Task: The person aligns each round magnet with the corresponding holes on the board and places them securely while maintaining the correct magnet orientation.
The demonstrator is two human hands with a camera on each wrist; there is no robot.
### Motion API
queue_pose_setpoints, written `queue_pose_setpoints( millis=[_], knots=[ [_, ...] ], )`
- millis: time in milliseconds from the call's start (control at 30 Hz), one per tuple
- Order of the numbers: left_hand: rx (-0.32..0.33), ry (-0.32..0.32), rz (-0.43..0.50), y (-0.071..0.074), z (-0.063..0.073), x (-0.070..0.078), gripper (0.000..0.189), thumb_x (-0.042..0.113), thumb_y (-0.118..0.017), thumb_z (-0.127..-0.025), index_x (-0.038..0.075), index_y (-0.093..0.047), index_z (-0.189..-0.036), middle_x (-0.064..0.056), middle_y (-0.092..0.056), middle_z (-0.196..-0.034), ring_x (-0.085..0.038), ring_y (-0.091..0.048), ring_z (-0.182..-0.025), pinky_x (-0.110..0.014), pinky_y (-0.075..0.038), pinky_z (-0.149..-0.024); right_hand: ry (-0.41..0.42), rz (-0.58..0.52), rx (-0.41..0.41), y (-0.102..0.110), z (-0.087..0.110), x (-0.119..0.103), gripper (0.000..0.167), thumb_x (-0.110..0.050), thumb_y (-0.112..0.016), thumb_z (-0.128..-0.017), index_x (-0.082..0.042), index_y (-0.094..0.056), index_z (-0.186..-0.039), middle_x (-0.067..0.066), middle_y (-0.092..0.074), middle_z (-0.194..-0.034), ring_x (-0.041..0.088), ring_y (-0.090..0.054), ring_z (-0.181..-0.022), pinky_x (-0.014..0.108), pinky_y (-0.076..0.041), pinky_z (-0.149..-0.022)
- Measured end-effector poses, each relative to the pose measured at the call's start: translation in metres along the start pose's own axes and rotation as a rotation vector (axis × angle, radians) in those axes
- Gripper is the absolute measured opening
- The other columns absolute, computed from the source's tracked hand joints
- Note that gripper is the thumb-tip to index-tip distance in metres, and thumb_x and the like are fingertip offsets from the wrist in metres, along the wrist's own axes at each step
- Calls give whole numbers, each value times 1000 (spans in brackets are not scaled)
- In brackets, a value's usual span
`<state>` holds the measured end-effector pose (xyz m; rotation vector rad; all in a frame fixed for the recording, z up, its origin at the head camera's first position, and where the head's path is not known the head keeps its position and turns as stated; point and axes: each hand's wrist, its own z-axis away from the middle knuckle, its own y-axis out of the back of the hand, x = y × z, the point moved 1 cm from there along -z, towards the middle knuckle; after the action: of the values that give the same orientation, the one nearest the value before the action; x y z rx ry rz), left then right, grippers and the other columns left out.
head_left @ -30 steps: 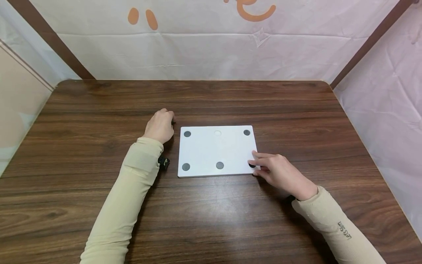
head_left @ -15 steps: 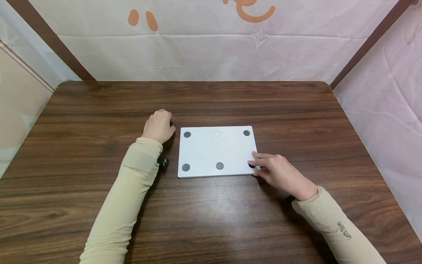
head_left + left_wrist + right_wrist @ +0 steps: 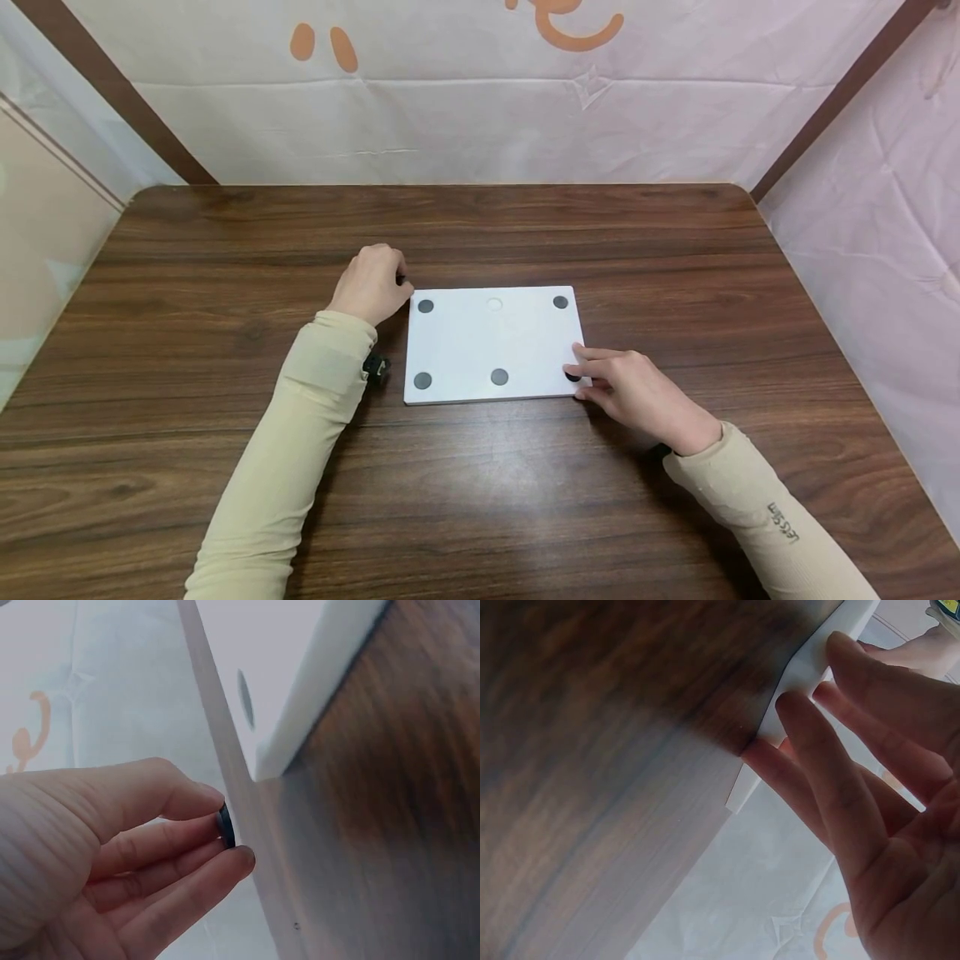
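A white rectangular board (image 3: 461, 342) lies flat on the table, with several dark grey discs set into it along its edges. Between thumb and fingers of my left hand (image 3: 371, 283) a small black disc (image 3: 226, 826) is pinched on edge, just off the board's far left corner. Nearest to that hand is the corner disc (image 3: 426, 307). My right hand (image 3: 637, 392) rests at the near right corner, its extended, spread fingers touching the board's side and top. A black disc (image 3: 573, 377) at that corner is partly hidden beneath a finger.
One pale round recess (image 3: 494, 304) shows midway along the board's far side. The dark wood-grain table (image 3: 480, 500) extends all round. Light printed sheeting (image 3: 480, 125) hangs behind the table and at both sides. A small black wrist camera (image 3: 377, 367) sits at the left sleeve.
My left hand first shifted slightly left, then moved right towards the board's far left corner, still pinching the black disc. The right hand and the board have stayed in place.
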<state>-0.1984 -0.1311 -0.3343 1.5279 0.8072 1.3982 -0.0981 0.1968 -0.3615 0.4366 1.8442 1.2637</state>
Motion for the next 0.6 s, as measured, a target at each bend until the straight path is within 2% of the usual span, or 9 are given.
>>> queue_pose_setpoints(
  millis=[267, 433, 600],
  knots=[
    [-19, -16, -4, 3, 1, 11, 15, 3, -59, -86, -7, -66, -96, -22, -61, -99, -34, -60, -85, -45, -50, -73, -9, -8, -7, 0, -1, -1, 29, -4, -74, -81, -2, -72, -110, 25, -62, -122, 10, -65, -60, 18, -44, -54],
    [-38, -33, -14, 2, 0, 15, 12, 3, -60, -87, -4, -66, -94, -19, -61, -97, -31, -59, -81, -42, -49, -71, -9, -17, -7, -1, -1, -1, 29, -3, -74, -81, -1, -72, -110, 25, -62, -122, 12, -67, -63, 18, -45, -55],
    [-58, -79, -34, -1, -2, 20, 10, 5, -61, -87, -1, -67, -93, -16, -61, -95, -27, -56, -79, -38, -47, -68, -10, -18, -5, -1, -1, -1, 29, -3, -74, -81, -1, -72, -109, 25, -62, -122, 11, -67, -62, 17, -45, -54]
  ],
)
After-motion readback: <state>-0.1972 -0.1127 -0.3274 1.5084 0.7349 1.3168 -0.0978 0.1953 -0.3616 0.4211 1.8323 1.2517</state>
